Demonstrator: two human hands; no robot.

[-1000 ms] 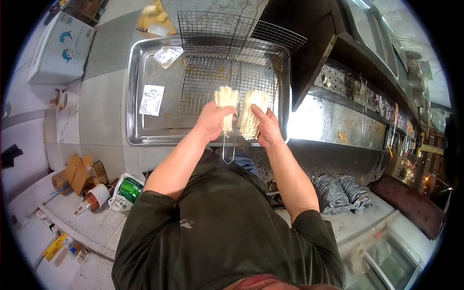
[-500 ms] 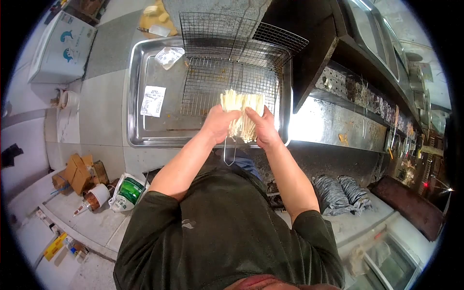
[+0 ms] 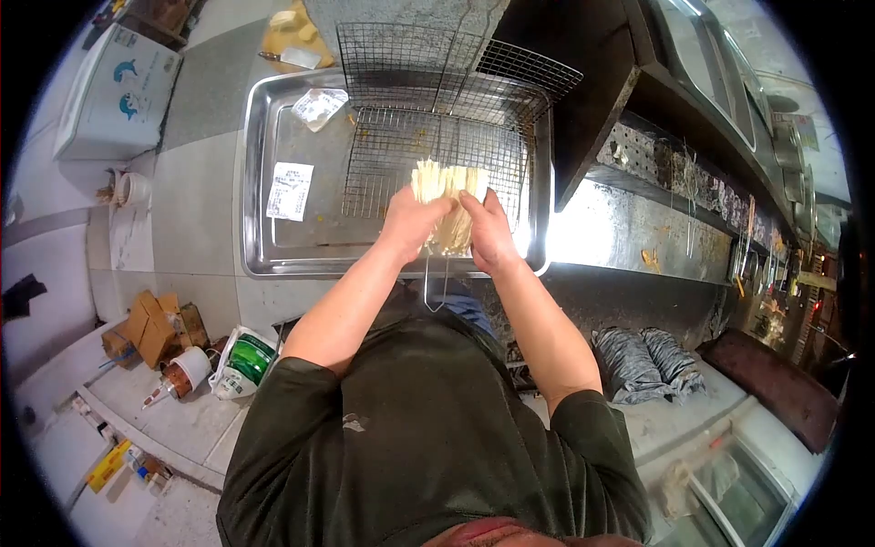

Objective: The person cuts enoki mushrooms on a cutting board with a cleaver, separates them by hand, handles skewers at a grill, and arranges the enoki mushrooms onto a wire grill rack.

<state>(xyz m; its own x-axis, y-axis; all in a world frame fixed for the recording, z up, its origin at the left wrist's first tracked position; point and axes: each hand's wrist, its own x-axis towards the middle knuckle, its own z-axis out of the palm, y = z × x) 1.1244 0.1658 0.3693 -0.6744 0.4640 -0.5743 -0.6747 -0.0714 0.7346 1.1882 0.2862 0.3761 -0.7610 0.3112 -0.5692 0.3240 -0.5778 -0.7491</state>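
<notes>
A pale bundle of enoki mushrooms (image 3: 456, 210) is held over the near part of an open wire grill basket (image 3: 392, 150). My left hand (image 3: 415, 219) grips the bundle from the left side, thumb across its top. From the right side my right hand (image 3: 489, 235) clasps it too, its thumb almost meeting the other. The fingers beneath the bundle are hidden. Below my hands the basket's wire handle (image 3: 435, 296) points toward my body. The basket's hinged half stands raised at the back, and its lower half lies in a steel tray (image 3: 258, 201).
Two printed paper slips, one flat (image 3: 290, 191) and one on a small packet (image 3: 319, 108), lie in the tray's left part. Beyond it sit a cutting board (image 3: 273, 41) and a knife (image 3: 299, 58). A metal grill unit (image 3: 629, 219) borders the right side. Grey bags (image 3: 629, 365) lie lower right.
Both hands have shifted slightly left and up with the enoki mushrooms. The bundle looks narrower, with my thumbs closer together. The basket and tray stay in place.
</notes>
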